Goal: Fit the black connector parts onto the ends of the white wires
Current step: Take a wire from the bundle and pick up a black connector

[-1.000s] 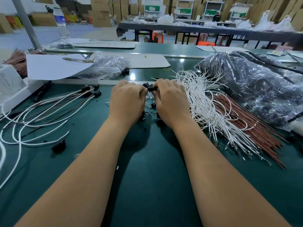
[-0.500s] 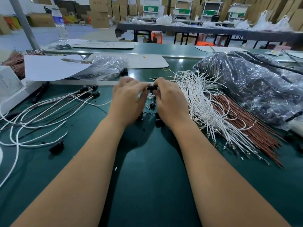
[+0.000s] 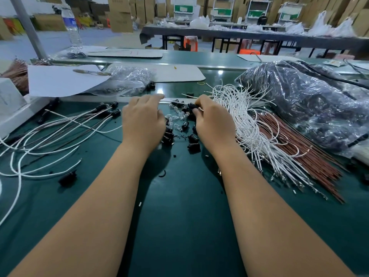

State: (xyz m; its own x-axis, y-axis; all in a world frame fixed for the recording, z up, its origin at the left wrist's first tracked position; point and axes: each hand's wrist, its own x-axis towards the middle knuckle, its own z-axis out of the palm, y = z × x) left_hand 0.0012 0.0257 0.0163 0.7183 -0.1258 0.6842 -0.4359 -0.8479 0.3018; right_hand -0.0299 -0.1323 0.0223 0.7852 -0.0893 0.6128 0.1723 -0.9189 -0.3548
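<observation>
My right hand pinches a black connector part with a thin white wire end at its fingertips. My left hand hovers apart from it, fingers relaxed and holding nothing. Between the hands lies a scatter of loose black connector parts and small clear bulbs on the green table. A thick bundle of white wires lies right of my right hand. Finished wires with black connectors on their ends fan out to the left.
Brown wires lie beside the white bundle. A large plastic bag of black parts fills the right. A smaller clear bag, white sheets and a water bottle sit at the back left. One stray black connector lies near left.
My hands were together on the connector; now the left hand has let go and moved left, while the right hand still holds the black part.
</observation>
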